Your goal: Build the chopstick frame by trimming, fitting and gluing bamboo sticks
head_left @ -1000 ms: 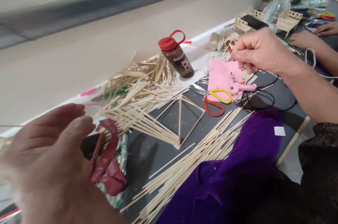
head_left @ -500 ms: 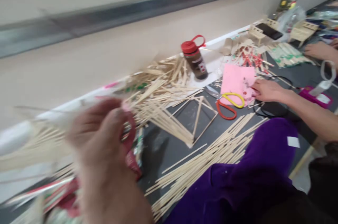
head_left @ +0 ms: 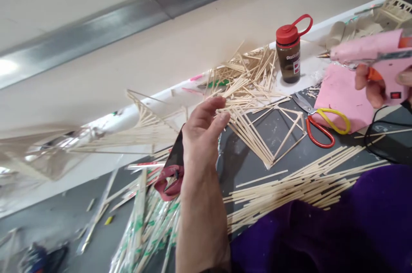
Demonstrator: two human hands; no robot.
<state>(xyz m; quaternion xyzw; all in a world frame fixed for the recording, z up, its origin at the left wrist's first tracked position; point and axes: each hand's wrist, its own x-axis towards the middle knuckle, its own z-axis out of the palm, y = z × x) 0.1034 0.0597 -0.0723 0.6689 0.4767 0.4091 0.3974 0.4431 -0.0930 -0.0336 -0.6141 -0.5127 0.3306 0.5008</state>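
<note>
My left hand [head_left: 202,135] hovers over the table in a pinch, thumb and forefinger close together. Whatever sits between the fingertips is too small to make out. Just beyond them lies a frame of thin wooden sticks [head_left: 252,131], several laid side by side; whether the fingers touch it I cannot tell. On the right, my right hand [head_left: 375,92] grips a pink glue gun [head_left: 357,50] with a finger at its orange trigger. Its metal nozzle points left, above a pink sheet [head_left: 341,92]. Yellow-and-red-handled scissors [head_left: 322,125] lie between the sheet and the frame.
Loose sticks [head_left: 299,178] lie in front, beside purple cloth [head_left: 305,230]. A red-lidded bottle [head_left: 289,60] and a stick heap [head_left: 247,73] stand by the wall. Left are wrapped sticks [head_left: 144,225], a dark red handle [head_left: 169,183] and a stick model [head_left: 144,131]. A black cord [head_left: 370,135] trails right.
My right hand, earlier low over the pink sheet, is now raised with the glue gun. My left hand has shifted right toward the stick frame. The view has turned left.
</note>
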